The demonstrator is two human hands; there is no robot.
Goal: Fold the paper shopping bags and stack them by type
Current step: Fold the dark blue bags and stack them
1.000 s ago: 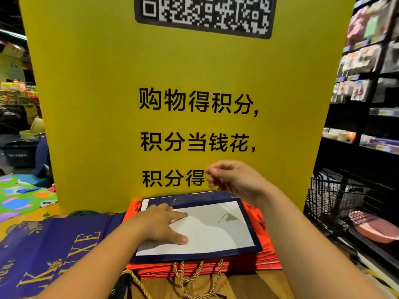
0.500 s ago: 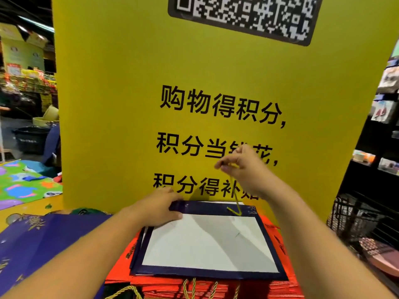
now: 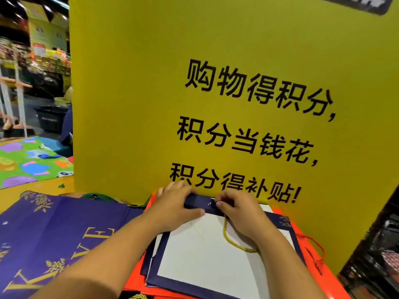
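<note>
Yellow sign board [image 3: 151, 104] with black characters fills the background, its top cut off. Your left hand [image 3: 174, 209] and right hand [image 3: 240, 211] pinch the navy far edge of the flat white paper bag [image 3: 205, 257] atop orange-red bags [image 3: 133, 281]; your right wrist hides part of its gold cord [image 3: 229, 241].

yellow sign [image 3: 216, 61], black lettering | colourful mat [image 3: 28, 162] left | black bin [image 3: 50, 118] behind

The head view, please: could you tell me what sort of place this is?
Likely a supermarket: stocked shelves behind, a yellow sign about shopping points, and stacked paper bags.
</note>
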